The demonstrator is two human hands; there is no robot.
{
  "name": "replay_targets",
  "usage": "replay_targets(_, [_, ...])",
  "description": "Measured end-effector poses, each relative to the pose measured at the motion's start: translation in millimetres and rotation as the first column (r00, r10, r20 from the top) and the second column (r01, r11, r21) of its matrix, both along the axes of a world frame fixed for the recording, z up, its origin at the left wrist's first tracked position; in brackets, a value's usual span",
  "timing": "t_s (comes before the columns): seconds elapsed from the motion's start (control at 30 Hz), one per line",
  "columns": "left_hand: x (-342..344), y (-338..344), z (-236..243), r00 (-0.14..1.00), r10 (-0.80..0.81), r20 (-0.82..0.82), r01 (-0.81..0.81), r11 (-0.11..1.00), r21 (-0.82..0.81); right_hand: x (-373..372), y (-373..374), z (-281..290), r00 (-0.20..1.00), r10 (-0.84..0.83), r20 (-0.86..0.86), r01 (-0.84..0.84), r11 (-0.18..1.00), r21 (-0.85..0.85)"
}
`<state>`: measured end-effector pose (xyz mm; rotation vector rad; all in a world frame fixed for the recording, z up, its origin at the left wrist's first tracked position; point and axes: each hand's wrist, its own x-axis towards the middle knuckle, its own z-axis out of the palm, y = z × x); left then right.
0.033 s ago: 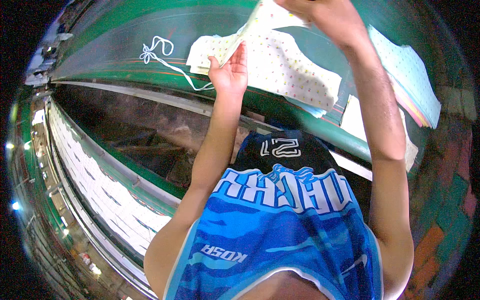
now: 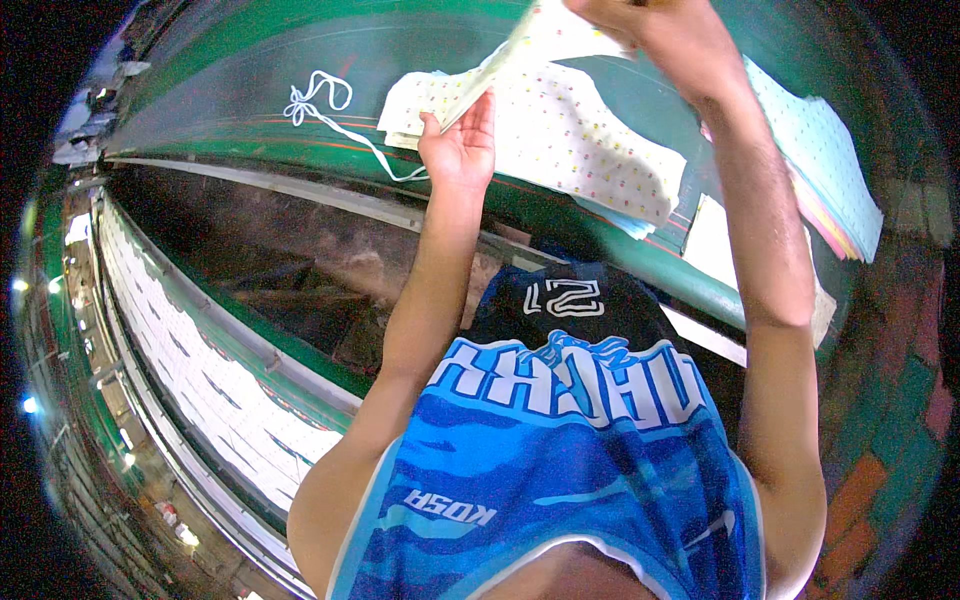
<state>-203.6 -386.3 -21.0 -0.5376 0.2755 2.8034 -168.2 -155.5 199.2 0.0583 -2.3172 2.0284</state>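
A stack of cream fabric pieces with a small coloured print (image 2: 590, 135) lies on the green table (image 2: 230, 80) ahead of me. One cream fabric piece (image 2: 545, 40) is lifted and tilted above the stack. At its raised far end, my right hand (image 2: 665, 35) has its fingers closed on it, partly cut off by the upper edge of the view. My left hand (image 2: 460, 145) is palm up at the piece's lower edge, fingers stretched and thumb apart, touching the cloth. Pale blue cloth (image 2: 625, 220) peeks out beneath the stack.
A white cord (image 2: 365, 145) trails in loops to the left of the stack. Right of my right forearm lies a pile of light blue printed fabric (image 2: 825, 150), with pink and yellow layers below. White pieces (image 2: 710, 245) rest at the near edge. Further left runs a long, white-covered surface (image 2: 190, 350).
My right hand has shifted slightly to the right with the lifted fabric piece. The whole view has moved a little; my left hand stays at the cloth's edge.
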Motion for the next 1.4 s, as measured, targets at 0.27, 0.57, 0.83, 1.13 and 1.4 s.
replay_targets(0.27, [7.6, -93.3, -11.7, 0.847, -0.505, -0.164, -0.323, -0.244, -0.914, 55.6, 59.8, -74.7, 0.977, -0.165, 0.135, 0.116, 0.942, 0.315])
replay_targets(0.57, [-68.9, -159.7, -31.3, 0.778, -0.621, -0.091, -0.551, -0.607, -0.572, 118.3, 68.6, -153.4, 0.888, -0.307, 0.342, 0.285, 0.952, 0.113])
replay_targets(0.83, [-53.7, -152.6, -21.7, 0.732, -0.646, -0.214, -0.630, -0.525, -0.572, 132.4, 63.7, -180.3, 0.878, -0.287, 0.383, 0.307, 0.952, 0.008])
replay_targets(1.13, [-66.7, -151.8, -13.5, 0.526, -0.838, -0.147, -0.809, -0.439, -0.390, 118.8, 78.4, -198.1, 0.882, -0.227, 0.414, 0.355, 0.897, -0.264])
replay_targets(1.4, [-83.4, -139.2, -3.5, 0.641, -0.767, 0.038, -0.724, -0.620, -0.303, 123.6, 78.6, -209.0, 0.875, -0.151, 0.460, 0.335, 0.875, -0.349])
